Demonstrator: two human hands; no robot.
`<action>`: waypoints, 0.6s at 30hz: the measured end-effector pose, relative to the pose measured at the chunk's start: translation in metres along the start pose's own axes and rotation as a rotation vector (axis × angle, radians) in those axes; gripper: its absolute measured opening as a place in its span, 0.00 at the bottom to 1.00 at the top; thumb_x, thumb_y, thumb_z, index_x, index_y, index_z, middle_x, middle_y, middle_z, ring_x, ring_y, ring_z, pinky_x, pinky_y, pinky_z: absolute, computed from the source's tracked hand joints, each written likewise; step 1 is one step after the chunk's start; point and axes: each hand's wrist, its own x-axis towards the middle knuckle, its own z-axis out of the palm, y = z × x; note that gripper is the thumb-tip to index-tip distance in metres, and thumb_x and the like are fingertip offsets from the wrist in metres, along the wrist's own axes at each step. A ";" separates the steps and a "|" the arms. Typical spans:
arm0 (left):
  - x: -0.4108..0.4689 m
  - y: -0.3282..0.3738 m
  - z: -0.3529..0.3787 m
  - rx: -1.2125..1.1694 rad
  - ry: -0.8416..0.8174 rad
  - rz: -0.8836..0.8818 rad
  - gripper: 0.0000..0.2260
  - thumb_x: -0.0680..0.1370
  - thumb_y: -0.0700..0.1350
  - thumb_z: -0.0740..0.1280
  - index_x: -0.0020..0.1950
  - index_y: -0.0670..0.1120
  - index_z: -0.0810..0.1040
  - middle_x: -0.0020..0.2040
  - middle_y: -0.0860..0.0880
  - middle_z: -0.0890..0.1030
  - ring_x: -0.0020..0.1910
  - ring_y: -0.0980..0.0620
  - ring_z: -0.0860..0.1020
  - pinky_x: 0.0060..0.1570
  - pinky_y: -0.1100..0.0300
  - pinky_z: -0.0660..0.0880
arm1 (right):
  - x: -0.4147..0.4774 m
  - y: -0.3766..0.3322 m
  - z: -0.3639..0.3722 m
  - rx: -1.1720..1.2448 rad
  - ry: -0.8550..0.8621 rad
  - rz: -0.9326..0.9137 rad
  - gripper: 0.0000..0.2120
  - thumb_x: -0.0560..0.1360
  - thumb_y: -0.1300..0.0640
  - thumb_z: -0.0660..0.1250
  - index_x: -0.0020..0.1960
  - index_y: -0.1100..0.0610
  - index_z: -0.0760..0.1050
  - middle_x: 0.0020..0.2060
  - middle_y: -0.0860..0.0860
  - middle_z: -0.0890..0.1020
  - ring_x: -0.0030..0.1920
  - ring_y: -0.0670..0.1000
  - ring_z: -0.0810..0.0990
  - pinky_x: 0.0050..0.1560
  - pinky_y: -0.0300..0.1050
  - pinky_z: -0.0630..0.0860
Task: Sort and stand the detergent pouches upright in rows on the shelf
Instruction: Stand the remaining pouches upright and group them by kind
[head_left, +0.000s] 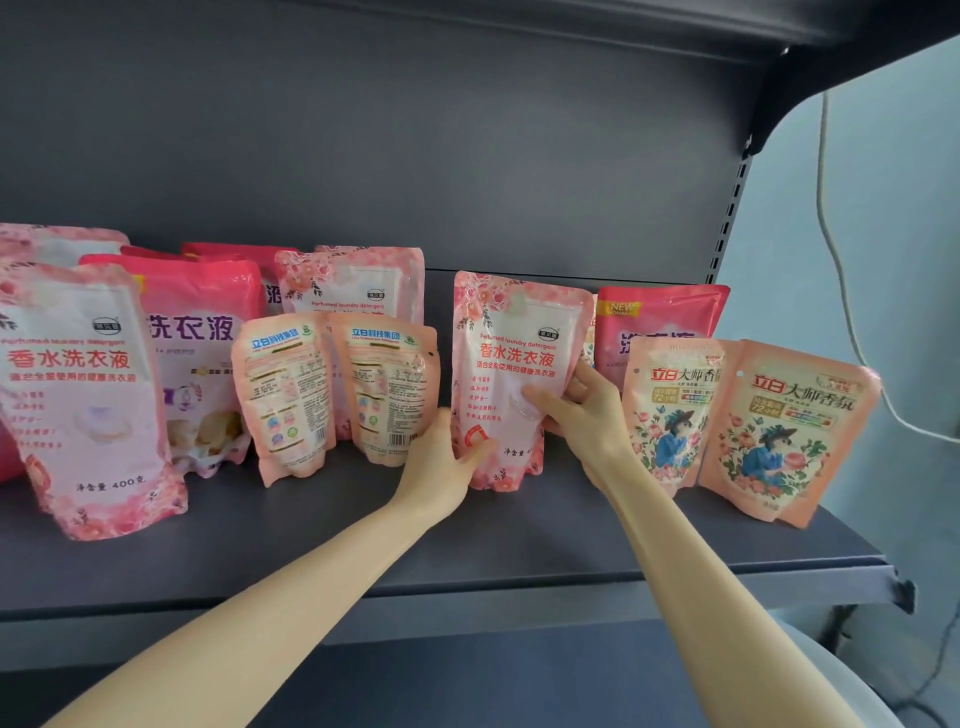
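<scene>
Now your left hand (447, 457) and right hand (576, 410) grasp the floral pouch (511, 332) standing at centre; peach pouches (384, 384) crowd its 9 o'clock, rose-print pouches (779, 431) its 3, bare shelf (519, 540) lies open at 6

Left-edge pouch (8, 457), perhaps red, mostly hidden and cropped.

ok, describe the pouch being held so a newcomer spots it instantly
On the dark grey shelf, look just right of centre, between the small back-facing peach pouches and the peach pouches showing a blue-dressed figure. The tall pale-pink floral pouch there is the only one gripped by the left hand and right hand.
</scene>
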 end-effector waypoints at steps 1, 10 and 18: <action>0.003 0.000 0.002 0.015 0.004 -0.019 0.14 0.77 0.48 0.67 0.59 0.43 0.70 0.51 0.53 0.75 0.49 0.54 0.75 0.35 0.71 0.69 | 0.005 0.002 0.000 -0.012 0.007 0.002 0.14 0.73 0.67 0.70 0.57 0.58 0.75 0.51 0.53 0.84 0.49 0.50 0.84 0.49 0.47 0.82; 0.034 0.004 0.020 0.045 0.023 -0.203 0.15 0.80 0.47 0.61 0.63 0.39 0.66 0.62 0.43 0.72 0.58 0.48 0.73 0.49 0.64 0.67 | 0.051 0.023 0.009 -0.148 0.036 0.000 0.14 0.73 0.63 0.71 0.57 0.56 0.74 0.54 0.52 0.83 0.53 0.52 0.82 0.53 0.57 0.80; 0.038 0.005 0.019 0.101 0.000 -0.222 0.18 0.81 0.48 0.59 0.67 0.42 0.63 0.67 0.45 0.70 0.65 0.47 0.71 0.58 0.59 0.68 | 0.060 0.026 0.012 -0.282 0.040 -0.009 0.17 0.74 0.60 0.69 0.62 0.59 0.72 0.56 0.51 0.82 0.55 0.51 0.81 0.52 0.50 0.81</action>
